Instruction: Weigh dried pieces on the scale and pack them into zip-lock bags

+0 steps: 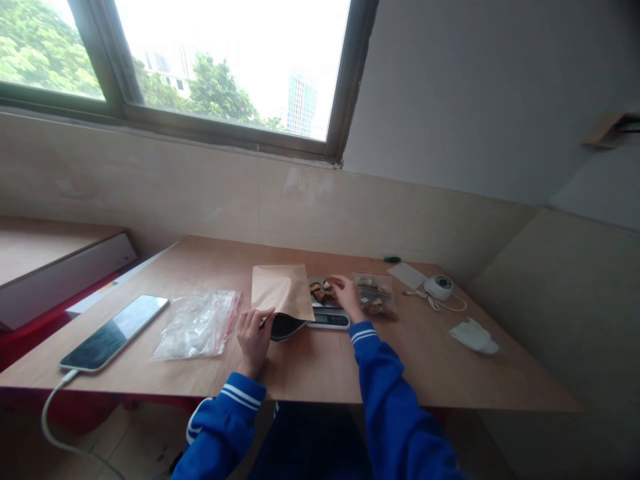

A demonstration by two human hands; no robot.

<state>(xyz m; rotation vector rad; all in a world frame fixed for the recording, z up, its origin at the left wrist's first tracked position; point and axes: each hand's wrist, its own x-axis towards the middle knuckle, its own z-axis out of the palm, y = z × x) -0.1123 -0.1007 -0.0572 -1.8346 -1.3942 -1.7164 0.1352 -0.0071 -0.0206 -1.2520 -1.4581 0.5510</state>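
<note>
My left hand [255, 339] grips the mouth edge of a brown kraft paper pouch [281, 290], fingers closed on its near left corner. The pouch lies with its mouth toward me, gaping to show a dark inside. Just right of it sits a small kitchen scale [327, 320], partly covered by the pouch. Brown and cream dried mushroom pieces [318, 293] rest on the scale. Over them, my right hand [349, 297] has its fingertips pinched on one piece. Beside that hand lies a clear zip bag [380, 297] holding more dried pieces.
Clear empty zip bags [200, 327] lie left of the pouch, with a charging phone [115, 333] farther left. A white dome camera [439, 287] with its cable, a white card [411, 275], a crumpled tissue [474, 335] and a green-handled tool [393, 259] are at the right.
</note>
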